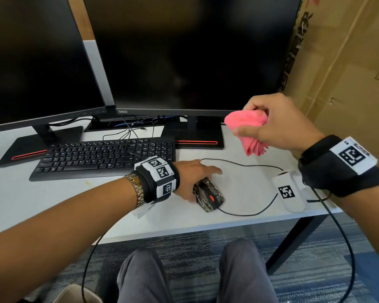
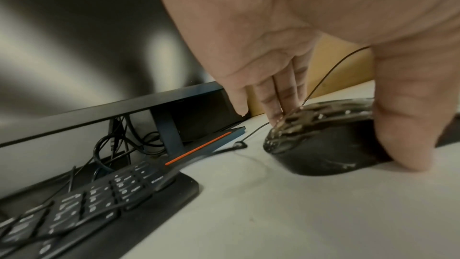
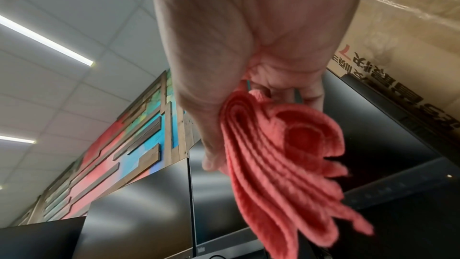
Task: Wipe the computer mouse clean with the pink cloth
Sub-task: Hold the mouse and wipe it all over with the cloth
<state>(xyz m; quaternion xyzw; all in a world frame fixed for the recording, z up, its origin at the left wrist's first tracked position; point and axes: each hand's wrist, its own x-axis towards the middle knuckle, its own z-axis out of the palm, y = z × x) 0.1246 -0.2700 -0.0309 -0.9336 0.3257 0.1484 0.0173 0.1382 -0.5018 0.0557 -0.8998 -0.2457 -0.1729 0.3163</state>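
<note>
Head view: left hand (image 1: 193,178) pinches computer mouse (image 1: 211,199) by its sides, near surface (image 1: 245,184) front edge. Right hand (image 1: 278,121) clutches bunched pink cloth (image 1: 246,126) aloft, 1 o'clock of mouse. I fear left hand's cover leaves patches unwiped; cloth tails snag cable (image 1: 249,214) looping at 3 o'clock.

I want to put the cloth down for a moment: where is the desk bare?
Bare desk lies between the mouse and the white tagged device, ringed by the mouse cable, and in the strip between the keyboard and the near edge. Behind the keyboard it is crowded with cables and monitor stands.
</note>
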